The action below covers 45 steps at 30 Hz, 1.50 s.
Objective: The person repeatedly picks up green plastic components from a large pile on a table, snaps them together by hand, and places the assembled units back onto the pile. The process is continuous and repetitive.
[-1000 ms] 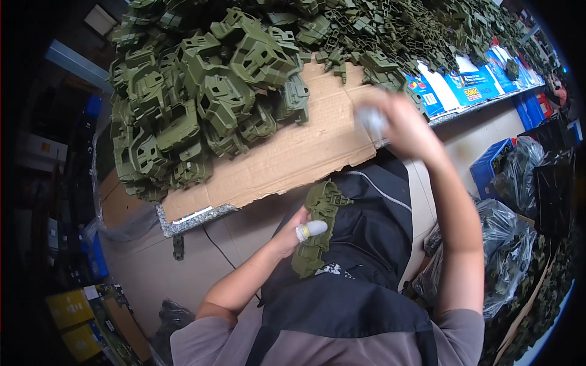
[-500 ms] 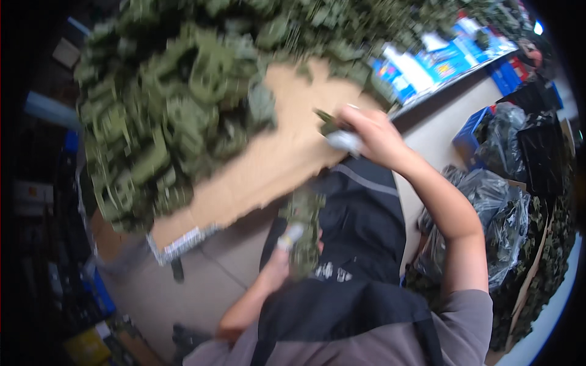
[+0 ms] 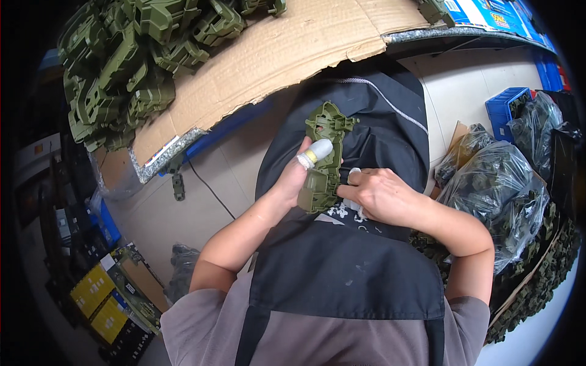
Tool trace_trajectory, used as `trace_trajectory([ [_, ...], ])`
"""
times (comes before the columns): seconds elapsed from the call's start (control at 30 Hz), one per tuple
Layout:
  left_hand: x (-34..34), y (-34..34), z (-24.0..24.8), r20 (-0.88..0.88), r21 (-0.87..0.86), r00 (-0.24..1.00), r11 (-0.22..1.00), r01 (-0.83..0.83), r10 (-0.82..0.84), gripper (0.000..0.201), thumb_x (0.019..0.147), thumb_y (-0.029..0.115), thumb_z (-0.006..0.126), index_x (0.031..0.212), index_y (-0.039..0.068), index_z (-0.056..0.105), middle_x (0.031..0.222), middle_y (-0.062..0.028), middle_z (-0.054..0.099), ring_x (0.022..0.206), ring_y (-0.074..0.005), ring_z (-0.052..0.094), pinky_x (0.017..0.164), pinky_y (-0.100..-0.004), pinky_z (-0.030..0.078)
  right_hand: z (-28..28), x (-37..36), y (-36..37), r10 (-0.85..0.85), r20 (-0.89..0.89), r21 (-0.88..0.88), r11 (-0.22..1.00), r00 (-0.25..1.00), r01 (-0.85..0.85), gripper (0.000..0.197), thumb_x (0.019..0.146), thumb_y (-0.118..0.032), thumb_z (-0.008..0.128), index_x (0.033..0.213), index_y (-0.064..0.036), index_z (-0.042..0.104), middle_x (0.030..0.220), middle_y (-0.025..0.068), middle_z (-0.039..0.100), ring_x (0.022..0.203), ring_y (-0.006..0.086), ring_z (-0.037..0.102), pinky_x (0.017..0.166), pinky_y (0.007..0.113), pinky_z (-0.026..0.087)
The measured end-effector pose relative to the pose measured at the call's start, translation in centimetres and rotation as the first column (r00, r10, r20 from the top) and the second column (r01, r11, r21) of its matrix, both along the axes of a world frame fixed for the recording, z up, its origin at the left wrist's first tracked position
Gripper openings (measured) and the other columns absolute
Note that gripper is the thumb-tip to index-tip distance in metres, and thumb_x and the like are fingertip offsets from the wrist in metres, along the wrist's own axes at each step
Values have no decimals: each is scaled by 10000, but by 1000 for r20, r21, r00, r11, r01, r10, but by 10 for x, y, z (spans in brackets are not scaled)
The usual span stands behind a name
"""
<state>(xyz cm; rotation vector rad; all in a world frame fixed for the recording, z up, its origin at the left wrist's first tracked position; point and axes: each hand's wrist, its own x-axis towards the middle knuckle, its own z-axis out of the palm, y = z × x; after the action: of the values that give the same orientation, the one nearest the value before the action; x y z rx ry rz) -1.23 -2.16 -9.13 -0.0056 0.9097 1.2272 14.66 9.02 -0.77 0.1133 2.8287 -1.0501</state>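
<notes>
Over my lap, my left hand (image 3: 297,172) grips a long olive-green moulded plastic part (image 3: 329,160), hollow with ribs and open compartments. Its thumb wears a pale cover with a yellow band and lies across the part's middle. My right hand (image 3: 384,194) is closed, fingers curled in against the part's lower right side; white covers show on some fingertips. Whatever those fingers pinch is hidden behind them. The dark apron (image 3: 360,268) lies under both hands.
A heap of similar green plastic parts (image 3: 122,67) sits on the torn cardboard table cover (image 3: 262,61). Blue printed packaging (image 3: 488,15) lies at far right. Filled clear plastic bags (image 3: 494,183), a blue crate (image 3: 506,107) and more green parts stand at right. A cable (image 3: 210,192) crosses the floor.
My right hand has come back from the table's edge, where it held a small green piece, down to the part in my left hand. The left hand has risen slightly; my view has shifted.
</notes>
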Motion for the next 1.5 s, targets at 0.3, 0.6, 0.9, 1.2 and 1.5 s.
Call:
trace_trajectory([
  [0.3,1,0,-8,29,-30,999,999,28,-27,461,965,403,375,1326,116,389,1109,-126,577,994,-225,593,834,-356,521,-10,-5,-8,46,-51,40,998,998,-43,101,680,-44,578,772,-7,557,672,133,573,651,269,639,561,346,524],
  [0.6,-1,8,-2,-60,-164,997,986,30,-41,467,960,344,423,1356,113,335,1117,-134,571,983,-224,595,832,-360,519,-21,-11,-9,42,-1,17,999,999,-42,107,686,-54,566,788,-21,572,679,120,581,623,271,633,549,355,521],
  [0.9,-3,21,19,-156,51,984,994,98,-89,498,973,305,396,1423,172,228,1184,-146,534,1029,-227,571,840,-381,505,17,-16,67,42,-82,-171,984,996,-56,294,735,-75,573,1026,-74,613,770,163,594,808,298,624,732,416,492],
  [1.2,-43,54,76,-300,497,939,867,3,169,523,964,403,341,1356,60,295,1216,-192,496,951,-310,603,816,-456,519,28,-14,203,-709,-509,107,510,488,853,500,843,-157,588,1323,-149,447,1084,204,501,1044,363,507,893,373,407],
  [1.5,-27,91,81,-481,528,731,826,-200,484,895,809,-35,612,1452,155,20,1429,-79,252,1264,-201,343,1022,-323,330,-5,-26,29,-780,-443,-547,626,443,556,491,815,-102,631,1265,14,473,1260,204,485,1196,327,456,989,361,350],
])
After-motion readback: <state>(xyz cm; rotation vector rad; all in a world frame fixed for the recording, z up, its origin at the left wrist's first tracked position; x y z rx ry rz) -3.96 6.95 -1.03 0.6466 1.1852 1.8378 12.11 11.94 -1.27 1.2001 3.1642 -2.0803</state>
